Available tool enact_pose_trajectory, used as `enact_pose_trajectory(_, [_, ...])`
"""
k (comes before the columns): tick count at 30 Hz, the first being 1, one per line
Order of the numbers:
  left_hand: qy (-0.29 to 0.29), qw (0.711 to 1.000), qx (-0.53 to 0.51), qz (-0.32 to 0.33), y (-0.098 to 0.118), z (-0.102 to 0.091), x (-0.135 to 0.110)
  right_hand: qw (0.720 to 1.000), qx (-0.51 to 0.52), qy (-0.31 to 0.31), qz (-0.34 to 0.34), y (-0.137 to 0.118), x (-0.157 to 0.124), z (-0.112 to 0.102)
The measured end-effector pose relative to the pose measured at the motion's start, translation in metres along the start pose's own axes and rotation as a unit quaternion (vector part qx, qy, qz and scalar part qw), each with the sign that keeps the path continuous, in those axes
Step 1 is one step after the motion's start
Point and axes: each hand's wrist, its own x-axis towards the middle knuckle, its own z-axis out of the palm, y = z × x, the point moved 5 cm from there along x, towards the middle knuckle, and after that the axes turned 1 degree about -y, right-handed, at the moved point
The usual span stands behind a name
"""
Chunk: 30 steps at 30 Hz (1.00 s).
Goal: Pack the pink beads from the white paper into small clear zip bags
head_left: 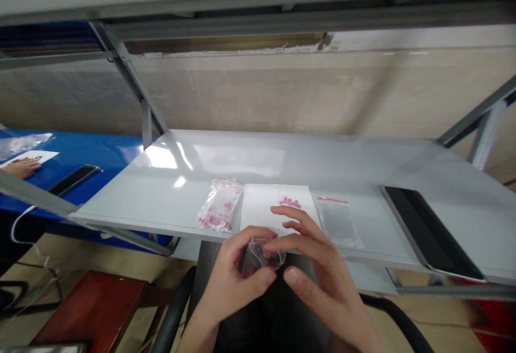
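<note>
Left hand point(236, 272) curled, thumb point(264, 276) pressed inward, right hand point(318, 267) just beside it, fingers point(298, 240) arched across, both wrists point(197, 331) low, angled toward each other

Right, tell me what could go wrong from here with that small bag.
The small clear plastic bag, pinched between the left hand and right hand, may lose its pink beads if its mouth is open; the seal cannot be made out. The loose pink beads on the white paper sheet lie just past the right fingers, so a knock could scatter them. Any dropped beads might roll on the glossy grey shelf.
</note>
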Motion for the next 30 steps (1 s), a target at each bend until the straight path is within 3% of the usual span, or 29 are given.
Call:
enact_pose_trajectory(4, [-0.063, 0.969, -0.215, -0.104, -0.014, 0.011, -0.003, 0.994, -0.037, -0.082, -0.061, -0.004, -0.002, -0.003])
enact_pose_trajectory(9, [-0.074, 0.914, -0.358, -0.176, -0.030, 0.028, -0.008, 0.991, -0.013, -0.074, -0.109, -0.009, 0.004, 0.002])
enact_pose_trajectory(14, [-0.072, 0.887, -0.412, -0.195, -0.037, 0.035, -0.009, 0.990, -0.023, -0.118, -0.079, -0.003, 0.005, 0.008])
enact_pose_trajectory(20, [-0.055, 0.876, -0.430, -0.211, -0.038, 0.036, -0.008, 0.992, -0.011, -0.103, -0.068, -0.002, 0.005, 0.009])
enact_pose_trajectory(22, [-0.051, 0.883, -0.421, -0.200, -0.036, 0.035, -0.007, 0.993, 0.002, -0.090, -0.081, -0.005, 0.006, 0.008])
enact_pose_trajectory(25, [-0.045, 0.917, -0.364, -0.157, -0.028, 0.027, -0.003, 0.993, 0.016, -0.050, -0.108, -0.009, 0.006, 0.003])
enact_pose_trajectory(30, [0.030, 0.981, -0.178, -0.076, -0.008, -0.008, 0.007, 0.990, 0.048, 0.086, -0.100, -0.006, -0.004, -0.020])
